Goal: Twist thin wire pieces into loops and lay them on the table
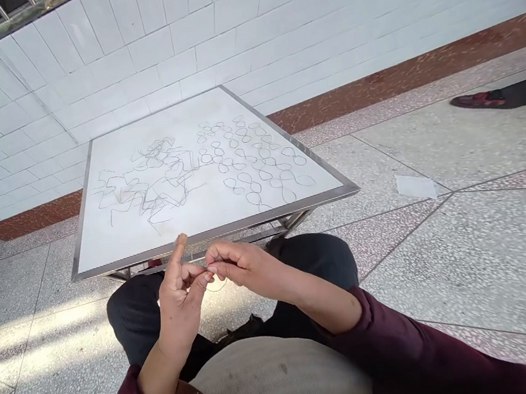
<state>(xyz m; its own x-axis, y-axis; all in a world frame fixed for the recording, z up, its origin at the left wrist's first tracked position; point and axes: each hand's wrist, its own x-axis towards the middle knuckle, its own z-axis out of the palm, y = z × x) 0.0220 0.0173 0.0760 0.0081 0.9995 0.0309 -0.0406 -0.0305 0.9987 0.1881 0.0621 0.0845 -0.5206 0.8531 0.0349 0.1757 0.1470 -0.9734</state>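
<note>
A thin dark wire [217,289] is pinched between the fingertips of both my hands, its loose part curving down below them. My left hand [179,300] grips it with thumb and bent fingers while the index finger points up. From the other side, my right hand [246,268] closes thumb and forefinger on the same piece. Beyond my hands, on the white tabletop [103,245], lies a tangle of bent wire pieces [164,188] on the left. Several twisted double-loop wire pieces [254,198] are spread over the right half.
The metal-edged table [214,233] stands past my knees, close to a white tiled wall [200,29]. A white paper-like piece [416,187] lies on the speckled floor at the right. Another person's shoe [479,101] and leg show at the far right.
</note>
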